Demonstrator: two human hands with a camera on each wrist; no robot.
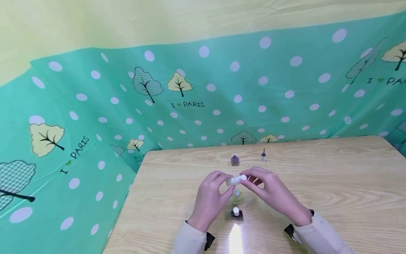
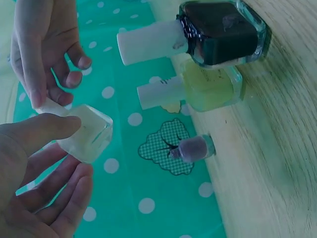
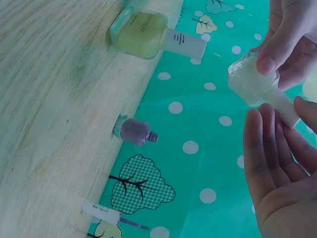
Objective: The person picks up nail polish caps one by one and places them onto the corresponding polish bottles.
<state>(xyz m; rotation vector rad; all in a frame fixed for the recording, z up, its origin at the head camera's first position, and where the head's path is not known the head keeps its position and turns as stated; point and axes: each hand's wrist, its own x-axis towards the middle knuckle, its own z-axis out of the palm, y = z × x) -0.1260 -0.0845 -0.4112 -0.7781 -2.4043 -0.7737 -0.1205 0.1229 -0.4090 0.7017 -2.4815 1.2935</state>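
Observation:
Above the table, both hands share a white nail polish bottle [image 2: 94,134] with a white cap [image 3: 283,108]. My left hand [image 1: 211,197] pinches the glass body between thumb and fingers. On the other end, my right hand [image 1: 269,188] pinches the cap with thumb and fingertips. The cap sits on the bottle's neck, and the bottle is tilted. Below the hands stand a yellow nail polish bottle [image 1: 238,198] and, closer to me, a dark nail polish bottle [image 1: 237,215], both with white caps on.
Farther back stands an uncapped purple nail polish bottle [image 1: 234,161]. To its right, its white cap [image 1: 263,157] stands upside down with the purple brush pointing up. A green dotted curtain [image 1: 222,116] hangs behind the wooden table [image 1: 333,187].

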